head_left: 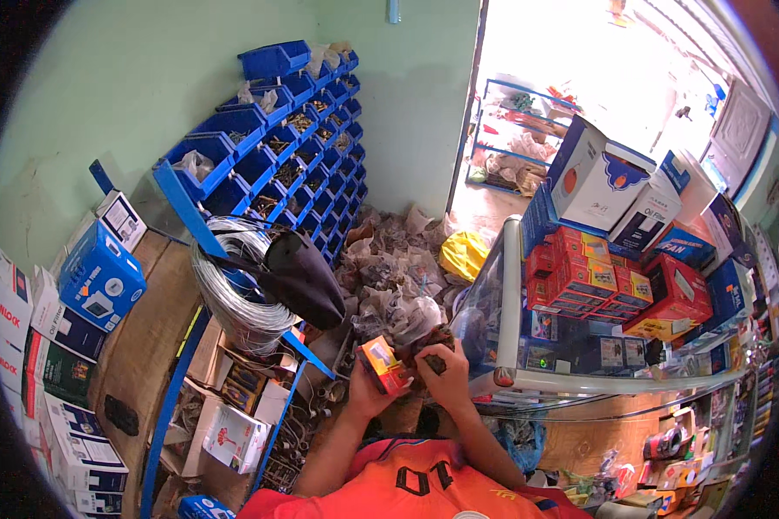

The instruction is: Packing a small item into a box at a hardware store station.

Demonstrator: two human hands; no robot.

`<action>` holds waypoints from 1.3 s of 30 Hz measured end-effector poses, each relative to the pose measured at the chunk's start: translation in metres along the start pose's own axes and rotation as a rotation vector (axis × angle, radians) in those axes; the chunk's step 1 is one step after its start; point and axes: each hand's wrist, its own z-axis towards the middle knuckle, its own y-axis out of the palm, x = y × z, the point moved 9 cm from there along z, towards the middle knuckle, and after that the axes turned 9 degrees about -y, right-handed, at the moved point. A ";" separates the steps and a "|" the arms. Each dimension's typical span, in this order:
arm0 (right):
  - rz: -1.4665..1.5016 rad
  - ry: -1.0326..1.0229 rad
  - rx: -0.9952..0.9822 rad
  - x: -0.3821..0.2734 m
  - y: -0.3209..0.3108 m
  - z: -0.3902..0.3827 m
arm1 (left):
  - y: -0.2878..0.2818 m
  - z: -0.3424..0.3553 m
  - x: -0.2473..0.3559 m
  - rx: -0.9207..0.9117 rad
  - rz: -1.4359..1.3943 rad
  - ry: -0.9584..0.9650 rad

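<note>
In front of my chest, my left hand [370, 396] is closed around a small red-and-yellow cardboard box [384, 363], which is tilted with its printed face up. Close beside it on the right, my right hand [446, 374] grips a dark brown, crumpled, rag-like thing [435, 339]. What exactly this is, I cannot make out. The two hands are nearly touching. Several similar red-and-yellow boxes [585, 275] are stacked on the glass display case [509, 303] to the right.
Blue parts bins [260, 173] rise at the far left. Beside me on the left are a wire coil [234, 298] and a wooden shelf [138, 303] with boxes. Plastic bags [394, 268] and a yellow bag [470, 256] crowd the floor ahead. A blue rack [519, 130] stands near the doorway.
</note>
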 end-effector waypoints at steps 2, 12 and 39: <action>0.009 -0.008 0.049 -0.008 -0.011 0.004 | -0.012 0.001 0.006 0.138 0.167 0.027; -0.108 -0.218 -0.069 -0.076 0.018 0.010 | -0.022 0.010 0.014 0.499 0.452 0.315; 0.076 -0.249 -0.124 -0.045 0.025 -0.010 | -0.043 0.003 -0.024 0.274 0.274 0.082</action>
